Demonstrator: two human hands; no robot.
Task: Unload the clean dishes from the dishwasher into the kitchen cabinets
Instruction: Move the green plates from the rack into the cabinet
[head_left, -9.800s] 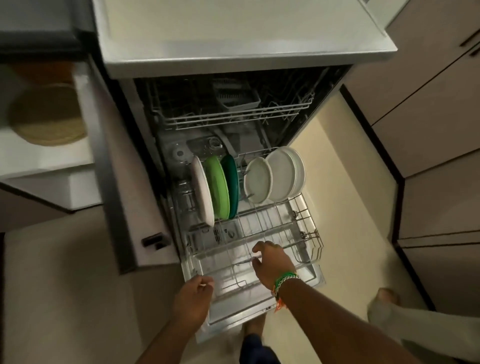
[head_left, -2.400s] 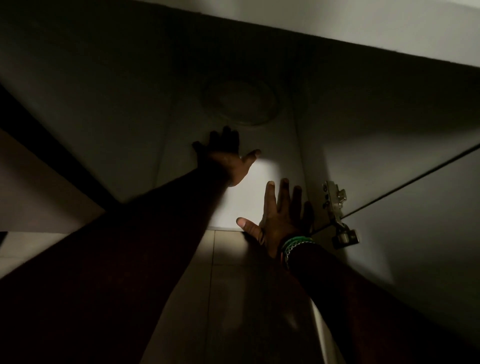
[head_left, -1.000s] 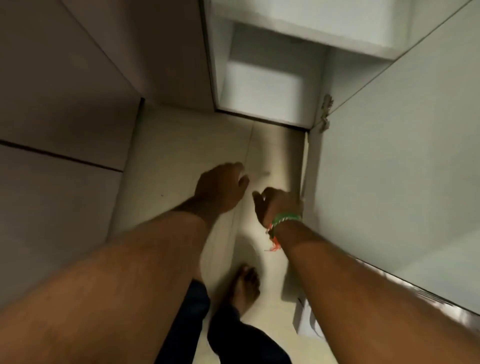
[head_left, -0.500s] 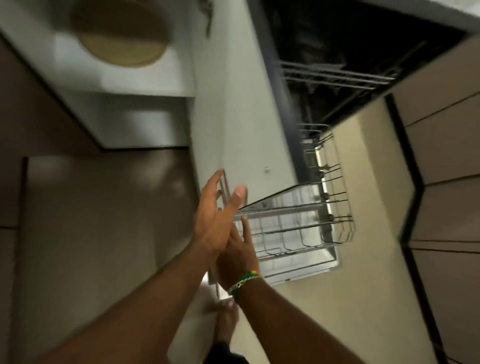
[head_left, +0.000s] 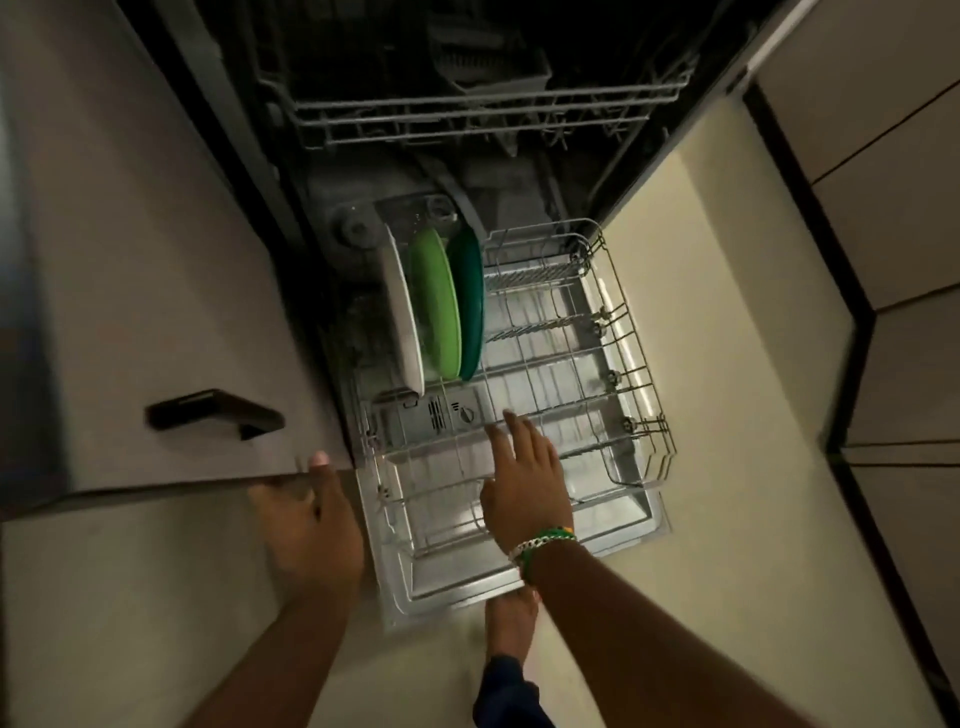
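The dishwasher stands open with its lower rack pulled out over the lowered door. Three plates stand upright at the rack's left side: a white plate, a light green plate and a dark green plate. The rack's right half holds no dishes. My right hand, with a green and white bracelet, hovers open over the rack's front, fingers spread, holding nothing. My left hand rests against the lower edge of a grey cabinet door, thumb on its face.
The cabinet door hangs open at the left, its dark handle close to my left hand. The upper rack sits inside the dark tub. Beige floor and closed cabinet fronts lie at the right. My foot stands below the dishwasher door.
I have turned from the low cabinet back to the dishwasher. The small white plates on the rack's right are gone. My hands have parted: left onto the cabinet door, right over the rack.
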